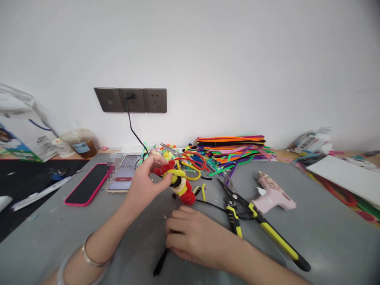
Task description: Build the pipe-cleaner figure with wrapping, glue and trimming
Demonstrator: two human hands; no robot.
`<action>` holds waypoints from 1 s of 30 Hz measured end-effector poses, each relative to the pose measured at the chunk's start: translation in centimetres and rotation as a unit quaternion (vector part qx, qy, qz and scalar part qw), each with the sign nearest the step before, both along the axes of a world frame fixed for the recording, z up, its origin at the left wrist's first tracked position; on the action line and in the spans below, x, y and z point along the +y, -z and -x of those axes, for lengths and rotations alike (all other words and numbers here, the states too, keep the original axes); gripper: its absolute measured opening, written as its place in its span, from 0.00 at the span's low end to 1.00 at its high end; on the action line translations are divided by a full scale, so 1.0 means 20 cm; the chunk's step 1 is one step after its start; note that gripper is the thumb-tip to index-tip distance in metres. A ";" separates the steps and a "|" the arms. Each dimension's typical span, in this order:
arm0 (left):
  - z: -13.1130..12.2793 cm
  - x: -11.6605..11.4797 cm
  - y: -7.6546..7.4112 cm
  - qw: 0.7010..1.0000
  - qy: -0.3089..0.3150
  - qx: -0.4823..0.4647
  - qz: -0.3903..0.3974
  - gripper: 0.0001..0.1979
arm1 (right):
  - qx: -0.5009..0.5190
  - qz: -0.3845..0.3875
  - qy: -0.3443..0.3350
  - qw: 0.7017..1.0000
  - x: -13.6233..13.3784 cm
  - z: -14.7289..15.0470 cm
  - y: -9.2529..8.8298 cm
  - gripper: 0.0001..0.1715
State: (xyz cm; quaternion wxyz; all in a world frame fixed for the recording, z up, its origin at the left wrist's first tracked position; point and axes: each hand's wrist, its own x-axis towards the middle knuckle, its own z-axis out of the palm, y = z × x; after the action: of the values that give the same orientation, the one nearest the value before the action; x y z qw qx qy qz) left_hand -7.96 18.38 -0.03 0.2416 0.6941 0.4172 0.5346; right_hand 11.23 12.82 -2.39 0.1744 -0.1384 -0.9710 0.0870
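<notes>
My left hand [146,180] pinches a small figure made of red and yellow pipe cleaners [179,183], holding it upright just above the grey table [311,229]. My right hand [190,235] rests lower on the table with its fingers curled over a black pipe cleaner [160,263], whose end sticks out below the hand. Yellow-handled pliers [255,215] lie open just right of my right hand.
A pink glue gun [271,194] lies right of the pliers. A stack of coloured pipe cleaners [231,148] sits at the back by the wall. Two phones [89,184] lie at left. Wall sockets [132,99] with a black cable are above. White sheets [344,176] lie at right.
</notes>
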 end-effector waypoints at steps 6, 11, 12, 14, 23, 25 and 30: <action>0.00 -0.01 -0.01 0.999 -0.019 0.045 0.005 0.10 | 0.272 0.316 0.110 0.902 0.04 -0.05 -0.05 0.09; 0.00 0.00 0.01 0.997 -0.018 0.079 -0.015 0.07 | 0.408 0.415 0.219 0.783 0.13 -0.10 -0.10 0.11; 0.01 0.00 0.02 0.997 -0.014 0.080 -0.017 0.07 | 0.415 0.426 0.225 0.772 0.14 -0.11 -0.11 0.14; 0.01 0.00 0.03 0.997 -0.006 0.077 -0.023 0.07 | 0.421 0.455 0.226 0.752 0.15 -0.12 -0.11 0.20; -0.01 -0.01 0.03 0.996 0.046 0.068 -0.040 0.12 | 0.505 0.446 0.219 0.705 0.17 -0.13 -0.08 0.21; -0.01 -0.01 0.02 0.994 0.050 0.077 -0.053 0.14 | 0.511 0.448 0.236 0.694 0.19 -0.14 -0.07 0.20; 0.00 0.00 0.01 0.990 0.045 0.110 -0.071 0.14 | 0.515 0.470 0.270 0.664 0.20 -0.15 -0.08 0.22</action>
State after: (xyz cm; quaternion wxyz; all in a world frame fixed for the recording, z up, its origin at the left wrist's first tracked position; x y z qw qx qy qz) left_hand -7.90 18.37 -0.32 0.1684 0.7821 0.3703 0.4721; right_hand 14.16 16.75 -0.70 0.5747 -0.3907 -0.4769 0.5382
